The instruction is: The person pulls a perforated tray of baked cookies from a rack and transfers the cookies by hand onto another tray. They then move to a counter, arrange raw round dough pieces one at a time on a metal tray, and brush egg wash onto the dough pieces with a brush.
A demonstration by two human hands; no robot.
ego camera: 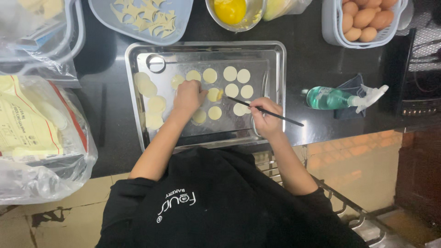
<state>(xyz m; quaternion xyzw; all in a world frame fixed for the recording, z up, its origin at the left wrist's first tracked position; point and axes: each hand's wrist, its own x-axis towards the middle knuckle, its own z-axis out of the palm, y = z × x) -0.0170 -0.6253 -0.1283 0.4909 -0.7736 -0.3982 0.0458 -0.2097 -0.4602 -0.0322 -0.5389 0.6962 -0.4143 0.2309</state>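
Dough, in the form of a small pale yellow round disc, lies near the middle of a shiny rectangular steel tray on a dark countertop. The left hand rests on the tray with its fingertips pressing the disc's left edge. The right hand is closed around a thin dark-handled brush, whose tip touches the disc's right edge, where a smear of deeper yellow shows. The two hands are apart, one on each side of the disc. More pale round discs lie scattered over the tray, some overlapping along its left side. Beyond the tray stand a steel bowl of yellow beaten egg, a grey tub of dough offcuts and a pale basket of brown eggs. A green spray bottle lies to the right.
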